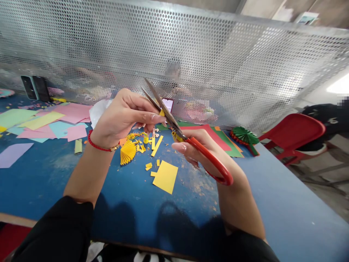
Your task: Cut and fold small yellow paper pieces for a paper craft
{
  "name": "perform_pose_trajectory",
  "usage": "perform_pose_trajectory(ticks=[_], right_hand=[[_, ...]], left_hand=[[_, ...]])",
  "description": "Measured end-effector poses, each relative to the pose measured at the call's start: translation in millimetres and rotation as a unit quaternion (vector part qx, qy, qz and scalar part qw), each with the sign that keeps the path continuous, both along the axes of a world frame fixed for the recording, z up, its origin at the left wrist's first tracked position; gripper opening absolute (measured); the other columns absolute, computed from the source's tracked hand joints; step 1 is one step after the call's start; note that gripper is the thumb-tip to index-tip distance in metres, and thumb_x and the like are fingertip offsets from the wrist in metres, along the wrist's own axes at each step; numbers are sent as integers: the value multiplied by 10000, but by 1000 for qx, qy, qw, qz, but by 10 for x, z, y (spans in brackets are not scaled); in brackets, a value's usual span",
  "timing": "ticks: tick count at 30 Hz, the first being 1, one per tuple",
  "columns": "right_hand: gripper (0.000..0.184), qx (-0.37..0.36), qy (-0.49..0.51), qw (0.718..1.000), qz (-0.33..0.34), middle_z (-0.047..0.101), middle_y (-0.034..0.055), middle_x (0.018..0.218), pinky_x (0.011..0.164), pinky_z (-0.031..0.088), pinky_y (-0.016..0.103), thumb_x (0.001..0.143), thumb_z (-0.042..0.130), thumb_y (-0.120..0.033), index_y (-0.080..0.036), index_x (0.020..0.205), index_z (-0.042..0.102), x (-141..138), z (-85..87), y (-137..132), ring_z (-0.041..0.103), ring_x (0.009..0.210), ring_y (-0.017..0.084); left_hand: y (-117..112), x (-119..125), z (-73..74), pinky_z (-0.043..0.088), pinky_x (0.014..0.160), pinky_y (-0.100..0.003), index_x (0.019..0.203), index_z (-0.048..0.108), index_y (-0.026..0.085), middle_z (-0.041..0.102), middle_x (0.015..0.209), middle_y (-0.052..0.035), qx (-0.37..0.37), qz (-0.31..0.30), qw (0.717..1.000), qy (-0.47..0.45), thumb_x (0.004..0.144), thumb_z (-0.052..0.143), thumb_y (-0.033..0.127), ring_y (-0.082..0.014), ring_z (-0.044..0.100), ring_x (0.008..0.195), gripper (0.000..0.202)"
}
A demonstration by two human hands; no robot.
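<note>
Raised above the table, my right hand [209, 145] grips a pair of scissors [201, 156] by red handles. The blades are parted and point up and to the left. My left hand [120, 116], with a red bracelet at the wrist, pinches a small piece of yellow paper [161, 113] between the blades. A curled yellow strip [177, 137] shows by my right fingers; I cannot tell what holds it. Below lie a pleated yellow paper fan [127, 153], yellow paper strips [157, 146], a yellow sheet [166, 177] and a small yellow glue stick [145, 138].
Coloured paper sheets [73, 111] spread over the left of the blue table [128, 207]. Red and green sheets [218, 138] and a green paper fan [244, 135] lie at right. A perforated metal screen [136, 43] stands behind, phones [40, 89] lean there, and a red chair [294, 131] is beyond.
</note>
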State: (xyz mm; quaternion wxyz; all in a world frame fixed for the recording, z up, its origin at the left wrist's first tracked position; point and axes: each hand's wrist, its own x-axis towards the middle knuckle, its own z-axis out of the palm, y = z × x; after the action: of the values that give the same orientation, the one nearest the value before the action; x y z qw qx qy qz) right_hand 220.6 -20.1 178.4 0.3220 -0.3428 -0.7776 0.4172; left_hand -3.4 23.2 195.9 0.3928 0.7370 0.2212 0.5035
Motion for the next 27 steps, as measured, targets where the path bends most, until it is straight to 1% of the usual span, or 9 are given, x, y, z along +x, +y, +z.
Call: perform_pose_trajectory(ticks=[2,6,9,13,17,20,23,25,27], right_hand=[[496,4,-7,1000,-4,315,-90,508,429,146,258,837,695,-534,-202,613,402,3,1,1,278,442,45],[496,8,-16,1000,-12,322,-92,496,426,152,255,835,691,-550,-200,618,413,8,4,-6,286,436,43],[504,7,-15,1000,-9,340,-91,479,415,162,254,840,685,-554,-201,610,410,9,5,-9,302,420,42],[517,12,-12,1000,-8,408,-73,477,399,227,241,838,679,-575,-201,589,423,19,-3,7,377,414,52],[534,17,-9,1000,-14,412,-69,420,363,276,233,827,689,-583,-208,551,428,39,-6,19,398,355,63],[558,35,-13,998,-47,427,-58,397,359,324,238,824,676,-613,-215,523,427,68,-4,18,435,328,81],[573,89,-31,991,-94,448,-50,388,358,321,234,806,684,-639,-215,511,435,113,-2,40,441,332,84],[578,130,-66,980,-138,461,-47,385,363,300,232,800,679,-658,-213,516,446,151,6,80,418,338,77],[607,151,-133,960,-192,475,-35,391,389,300,242,810,626,-710,-210,513,451,194,21,146,420,360,83]], left_hand=[[7,-5,-3,386,346,-202,622,763,187,611,492,-17,-3,-6,1000,-1,688,888,384,-120,572,418,243],[14,-5,-13,395,341,-198,637,770,179,613,495,-12,-23,-38,999,-17,685,899,357,-110,566,402,224],[18,2,-18,382,338,-195,646,767,177,617,503,-11,-41,-46,998,-15,694,893,340,-108,570,406,212],[29,5,-24,358,340,-198,636,761,164,622,500,-18,-56,-67,996,-25,703,885,291,-109,573,424,190],[31,-5,-23,400,362,-194,676,775,165,633,513,-11,-72,-81,994,-23,721,873,276,-99,567,422,155],[8,-13,-6,408,363,-188,662,771,173,629,503,-1,-63,-72,995,-12,703,883,313,-96,563,411,183],[-7,-30,9,377,347,-179,649,770,173,632,500,-7,-39,-71,997,-3,710,879,312,-93,564,405,187],[5,-48,5,356,342,-176,649,767,168,630,499,-15,-21,-64,998,6,736,862,304,-87,562,405,187],[33,-63,-9,359,353,-180,651,759,166,625,504,-16,-12,-38,999,17,750,849,320,-84,557,405,204]])
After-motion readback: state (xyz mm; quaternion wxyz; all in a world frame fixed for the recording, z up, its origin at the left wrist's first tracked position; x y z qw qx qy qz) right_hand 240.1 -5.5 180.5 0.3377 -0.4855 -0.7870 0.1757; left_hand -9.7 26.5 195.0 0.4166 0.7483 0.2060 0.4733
